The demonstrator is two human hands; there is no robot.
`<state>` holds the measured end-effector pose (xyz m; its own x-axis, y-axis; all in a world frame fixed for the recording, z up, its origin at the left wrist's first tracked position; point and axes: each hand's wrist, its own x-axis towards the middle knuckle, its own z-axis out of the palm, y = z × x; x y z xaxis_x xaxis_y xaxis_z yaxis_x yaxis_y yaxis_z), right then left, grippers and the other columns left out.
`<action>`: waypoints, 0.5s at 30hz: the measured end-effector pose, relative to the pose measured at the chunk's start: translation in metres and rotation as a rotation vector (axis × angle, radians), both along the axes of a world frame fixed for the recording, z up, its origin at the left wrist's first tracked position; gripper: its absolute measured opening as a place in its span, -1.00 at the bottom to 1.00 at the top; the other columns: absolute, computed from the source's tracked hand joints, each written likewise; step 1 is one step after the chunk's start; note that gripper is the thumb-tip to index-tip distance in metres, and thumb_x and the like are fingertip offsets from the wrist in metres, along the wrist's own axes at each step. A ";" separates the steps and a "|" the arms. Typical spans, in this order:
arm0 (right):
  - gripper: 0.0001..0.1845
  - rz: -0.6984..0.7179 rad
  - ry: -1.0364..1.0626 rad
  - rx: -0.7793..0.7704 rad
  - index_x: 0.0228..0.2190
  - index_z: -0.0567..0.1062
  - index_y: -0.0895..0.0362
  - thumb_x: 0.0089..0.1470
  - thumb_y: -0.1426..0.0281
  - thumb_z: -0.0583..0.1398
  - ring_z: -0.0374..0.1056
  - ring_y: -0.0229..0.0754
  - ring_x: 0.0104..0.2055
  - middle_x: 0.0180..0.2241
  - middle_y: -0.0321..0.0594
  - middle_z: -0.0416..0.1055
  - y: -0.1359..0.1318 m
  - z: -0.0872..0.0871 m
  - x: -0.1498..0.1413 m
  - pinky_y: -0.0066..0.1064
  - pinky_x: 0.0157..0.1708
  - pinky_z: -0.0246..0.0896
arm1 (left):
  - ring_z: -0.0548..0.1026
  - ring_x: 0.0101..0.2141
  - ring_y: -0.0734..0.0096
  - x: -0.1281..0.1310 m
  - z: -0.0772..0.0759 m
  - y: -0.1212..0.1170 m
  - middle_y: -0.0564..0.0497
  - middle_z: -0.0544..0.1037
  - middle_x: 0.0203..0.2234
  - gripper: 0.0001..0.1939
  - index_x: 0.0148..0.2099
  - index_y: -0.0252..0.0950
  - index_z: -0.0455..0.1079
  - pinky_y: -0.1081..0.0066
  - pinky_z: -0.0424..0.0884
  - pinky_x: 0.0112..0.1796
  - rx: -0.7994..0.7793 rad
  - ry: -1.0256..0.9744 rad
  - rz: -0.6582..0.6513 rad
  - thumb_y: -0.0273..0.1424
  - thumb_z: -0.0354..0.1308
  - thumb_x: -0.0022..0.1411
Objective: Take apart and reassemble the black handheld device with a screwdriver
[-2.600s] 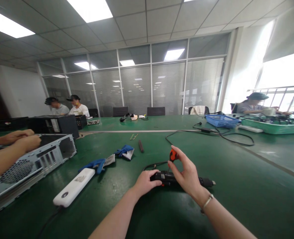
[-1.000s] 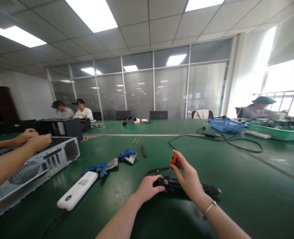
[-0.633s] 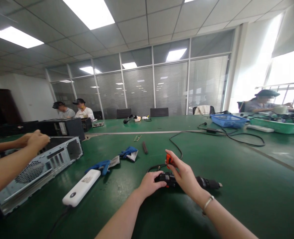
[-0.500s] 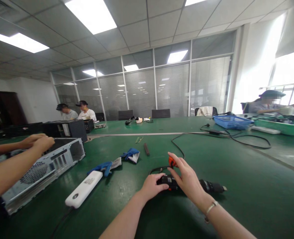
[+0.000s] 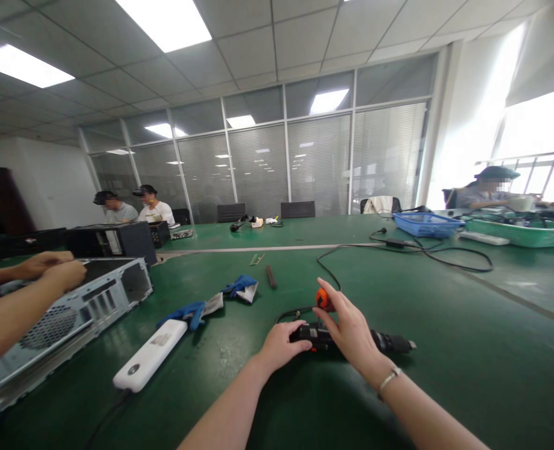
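A black electric tool (image 5: pixel 384 341) lies on its side on the green table (image 5: pixel 446 350), its metal tip pointing right. My left hand (image 5: pixel 277 345) is closed around the tool's left end and holds it down. My right hand (image 5: pixel 349 331) pinches the orange handle of a small screwdriver (image 5: pixel 322 298) that stands upright on the tool's middle. A thin black cord (image 5: pixel 291 310) curls away behind the tool.
A white power strip (image 5: pixel 149 354) and blue gloves (image 5: pixel 239 287) lie to the left. Another person's hands (image 5: pixel 56 272) rest on an open computer case (image 5: pixel 70 312). A short black rod (image 5: pixel 270 275), cables, a blue basket (image 5: pixel 420 224) and a green tray (image 5: pixel 521 234) sit farther back, with seated people.
My hands stay on the tool and the screwdriver. The right hand's fingers shift slightly around the orange handle. The view sways a little; the other person's hands move on the case.
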<state>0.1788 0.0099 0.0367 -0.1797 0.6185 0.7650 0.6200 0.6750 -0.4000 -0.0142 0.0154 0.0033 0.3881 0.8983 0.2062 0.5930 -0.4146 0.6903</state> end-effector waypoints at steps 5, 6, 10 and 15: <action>-0.44 0.030 -0.045 0.024 0.25 0.09 0.00 0.24 0.46 0.01 0.38 -0.12 -0.22 -0.19 -0.16 0.38 -0.002 -0.001 -0.002 -0.28 -0.22 0.36 | 0.50 -0.13 0.13 0.000 -0.004 0.002 -0.02 0.58 -0.12 -0.57 0.04 -0.25 0.46 0.35 0.35 -0.10 0.030 -0.021 -0.020 -0.27 0.26 0.11; -0.44 0.036 -0.047 0.023 0.24 0.09 -0.01 0.24 0.47 0.00 0.38 -0.12 -0.21 -0.17 -0.16 0.39 -0.003 -0.001 -0.003 -0.28 -0.21 0.36 | 0.50 -0.13 0.13 0.000 -0.004 0.003 -0.02 0.58 -0.12 -0.57 0.05 -0.25 0.46 0.35 0.35 -0.11 0.031 -0.021 -0.019 -0.27 0.26 0.12; -0.43 0.038 -0.025 0.032 0.23 0.10 0.01 0.22 0.44 0.04 0.41 -0.12 -0.17 -0.12 -0.15 0.41 -0.002 -0.003 -0.004 -0.27 -0.17 0.39 | 0.50 -0.14 0.15 0.000 -0.003 0.002 -0.01 0.58 -0.11 -0.58 0.04 -0.25 0.46 0.36 0.33 -0.11 0.034 -0.003 -0.016 -0.27 0.24 0.13; -0.49 0.008 0.055 0.162 0.19 0.16 0.06 0.23 0.39 0.08 0.43 -0.11 -0.19 -0.13 -0.12 0.44 -0.001 -0.004 0.000 -0.25 -0.19 0.41 | 0.51 -0.24 0.21 -0.001 -0.004 0.001 0.02 0.59 -0.24 -0.66 -0.04 -0.25 0.48 0.43 0.33 -0.23 0.055 0.006 -0.036 -0.26 0.24 0.14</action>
<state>0.1790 0.0090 0.0323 -0.1388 0.4853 0.8633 0.5946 0.7380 -0.3193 -0.0149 0.0168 -0.0004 0.4215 0.8709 0.2526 0.5808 -0.4732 0.6624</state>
